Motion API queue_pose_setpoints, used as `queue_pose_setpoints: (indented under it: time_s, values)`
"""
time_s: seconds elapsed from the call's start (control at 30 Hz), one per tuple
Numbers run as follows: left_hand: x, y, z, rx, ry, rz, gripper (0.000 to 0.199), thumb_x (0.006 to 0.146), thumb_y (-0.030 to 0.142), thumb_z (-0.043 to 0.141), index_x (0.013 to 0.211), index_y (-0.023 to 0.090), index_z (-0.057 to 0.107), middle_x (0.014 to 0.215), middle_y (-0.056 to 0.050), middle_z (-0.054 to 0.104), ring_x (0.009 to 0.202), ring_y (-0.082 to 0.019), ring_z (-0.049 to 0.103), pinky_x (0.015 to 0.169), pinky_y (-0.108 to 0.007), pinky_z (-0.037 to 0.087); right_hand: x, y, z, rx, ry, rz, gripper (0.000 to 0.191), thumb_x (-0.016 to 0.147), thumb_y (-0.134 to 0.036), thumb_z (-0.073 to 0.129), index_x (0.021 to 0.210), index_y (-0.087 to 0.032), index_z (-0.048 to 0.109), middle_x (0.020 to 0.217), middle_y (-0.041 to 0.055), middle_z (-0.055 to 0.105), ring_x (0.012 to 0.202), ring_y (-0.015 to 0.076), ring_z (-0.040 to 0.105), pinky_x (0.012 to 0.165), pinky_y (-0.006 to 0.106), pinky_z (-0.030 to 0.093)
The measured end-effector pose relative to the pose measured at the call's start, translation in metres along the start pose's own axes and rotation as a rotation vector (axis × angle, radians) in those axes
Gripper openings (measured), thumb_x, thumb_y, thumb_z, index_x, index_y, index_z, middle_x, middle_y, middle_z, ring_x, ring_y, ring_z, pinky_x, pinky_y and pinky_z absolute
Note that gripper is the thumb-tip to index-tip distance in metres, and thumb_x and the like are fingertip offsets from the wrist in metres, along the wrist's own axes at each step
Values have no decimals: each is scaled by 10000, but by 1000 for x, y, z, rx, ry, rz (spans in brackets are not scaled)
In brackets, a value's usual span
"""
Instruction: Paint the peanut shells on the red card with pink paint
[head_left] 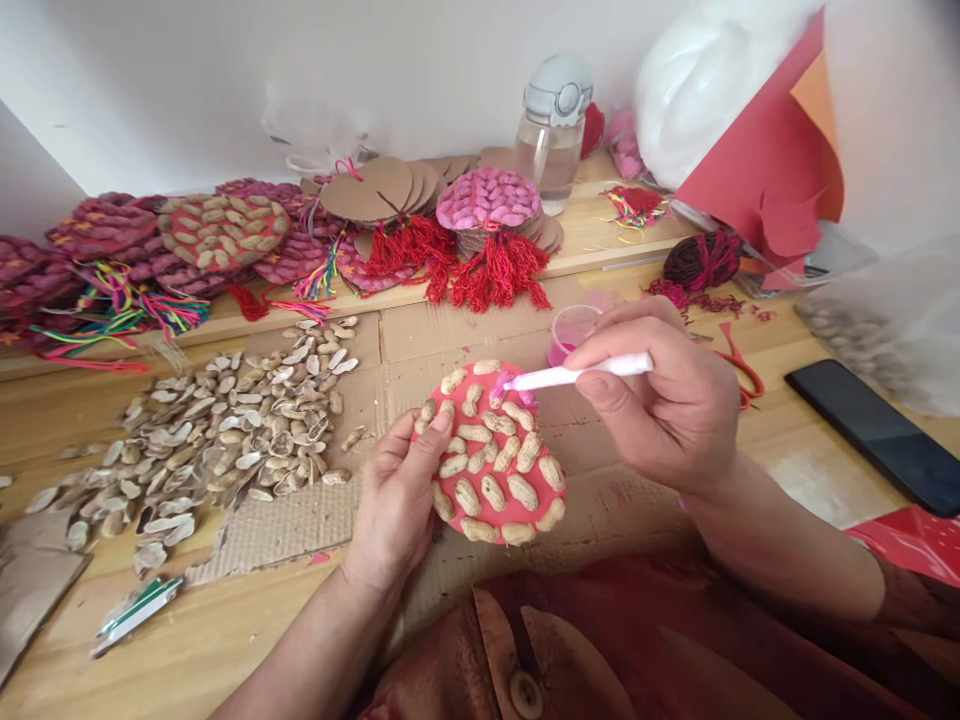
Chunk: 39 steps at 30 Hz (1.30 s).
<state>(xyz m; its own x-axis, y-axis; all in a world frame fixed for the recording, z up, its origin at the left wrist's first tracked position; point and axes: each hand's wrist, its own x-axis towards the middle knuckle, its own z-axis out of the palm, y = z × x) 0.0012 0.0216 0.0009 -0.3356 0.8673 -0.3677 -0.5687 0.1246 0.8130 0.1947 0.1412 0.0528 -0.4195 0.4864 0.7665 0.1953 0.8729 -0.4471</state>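
My left hand (399, 490) grips the left edge of a round red disc (480, 478) covered with peanut shells, its thumb lying on top. In my right hand (664, 400) is a white paintbrush (577, 372), pinched between thumb and fingers. The brush tip touches a shell near the disc's upper right edge, where a patch of pink paint (501, 388) shows. Most other shells on the disc are bare tan. Just behind the brush stands a small clear cup (574, 335) of pink paint, partly hidden by my right hand.
Loose peanut shells (225, 430) lie heaped at left on cardboard. Painted discs with tassels (491, 205) line the back ledge beside a water bottle (553, 130). At right are orange scissors (742, 370), a phone (877, 430) and dark yarn (701, 262).
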Motion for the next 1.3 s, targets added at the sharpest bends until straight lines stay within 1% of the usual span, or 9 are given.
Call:
queue_pose_setpoints:
  time_s: [0.1, 0.27, 0.47, 0.57, 0.7, 0.8, 1.0, 1.2, 1.3]
  values:
    - [-1, -1, -2, 17, -13, 15, 277, 854, 413, 885, 990, 199, 772, 860, -26, 788, 715, -182, 744, 690, -294, 607, 0, 0, 0, -10, 16, 14, 41, 980, -235, 692, 993, -269, 712, 856, 13, 728, 861, 213, 648, 817, 431, 497]
    - [0, -2, -4, 36, -14, 31, 228, 886, 387, 865, 980, 202, 771, 800, 0, 749, 684, -148, 706, 668, -251, 575, 1, 0, 1, -62, 12, -27, 19, 969, -252, 703, 972, -270, 710, 820, 2, 740, 886, 221, 677, 838, 432, 510]
    - [0, 0, 0, -5, -2, 16, 264, 842, 401, 890, 953, 197, 765, 869, -33, 809, 746, -208, 773, 722, -318, 627, 1, 0, 0, -137, 46, -42, 9, 969, -270, 696, 966, -273, 704, 816, -5, 755, 881, 223, 686, 795, 433, 497]
    - [0, 3, 3, -7, 19, -1, 301, 802, 411, 911, 941, 193, 757, 887, -54, 826, 799, -253, 805, 751, -355, 644, 0, -5, 0, -187, 27, -79, 18, 955, -277, 709, 950, -269, 694, 781, -9, 747, 921, 236, 708, 799, 436, 487]
    - [0, 5, 6, -8, 25, 5, 314, 773, 413, 927, 899, 194, 739, 896, -64, 833, 847, -285, 821, 785, -385, 653, -3, -11, 1, -165, -24, -116, 32, 953, -284, 709, 979, -269, 698, 792, -7, 756, 934, 242, 695, 849, 449, 511]
    - [1, 5, 6, -21, 18, 1, 297, 786, 402, 919, 893, 192, 737, 893, -67, 834, 850, -283, 822, 788, -384, 656, -3, -10, 1, -139, -38, -119, 42, 953, -278, 708, 993, -265, 701, 805, -6, 762, 933, 238, 684, 850, 442, 517]
    - [1, 4, 5, -14, 26, -6, 301, 789, 397, 920, 945, 188, 769, 892, -60, 835, 834, -271, 821, 768, -367, 658, 0, -4, 0, -195, 40, -79, 25, 956, -288, 708, 934, -280, 697, 773, -3, 760, 923, 250, 711, 788, 452, 486]
    - [1, 4, 4, -5, 24, 21, 310, 786, 407, 924, 926, 187, 757, 884, -57, 831, 845, -272, 818, 779, -369, 654, -1, -7, 1, -148, -31, -119, 29, 952, -272, 703, 978, -282, 699, 796, -10, 758, 913, 235, 688, 834, 446, 515]
    - [1, 3, 3, 2, 14, 27, 291, 809, 402, 911, 926, 189, 751, 896, -61, 831, 859, -272, 816, 791, -373, 652, -1, -5, 2, -187, 1, -91, 24, 941, -271, 705, 946, -290, 691, 787, -10, 761, 932, 251, 701, 825, 463, 498]
